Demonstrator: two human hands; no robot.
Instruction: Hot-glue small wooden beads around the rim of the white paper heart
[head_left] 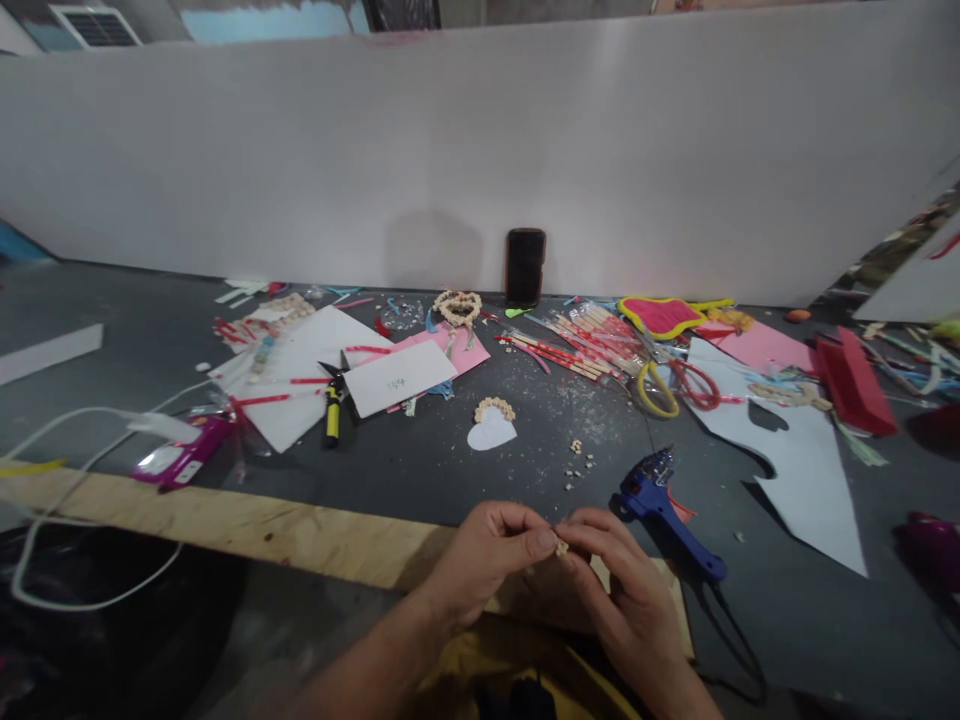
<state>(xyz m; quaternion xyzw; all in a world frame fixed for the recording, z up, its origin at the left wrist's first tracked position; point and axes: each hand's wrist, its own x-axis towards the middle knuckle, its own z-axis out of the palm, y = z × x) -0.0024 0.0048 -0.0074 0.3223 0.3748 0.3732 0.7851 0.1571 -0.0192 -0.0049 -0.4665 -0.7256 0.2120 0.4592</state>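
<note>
My left hand (501,560) and my right hand (616,572) meet near the table's front edge. Pinched between their fingertips is a small cluster of beige pieces (562,548), partly hidden by the fingers. Just beyond the hands lie several loose beige bits (576,447) on the dark tabletop. A white paper heart (491,432) rests farther back, with a curved row of beige pieces (495,408) along its upper edge. To the right of my right hand, a blue glue gun (671,515) lies on its side.
A phone (526,266) leans against the white partition (300,160). Scissors (667,385), wrapped sticks (592,340) and cut white paper (806,480) lie to the right. Yellow-black pliers (332,405), a white card (400,380) and a purple glue gun (187,450) with a white cord are left.
</note>
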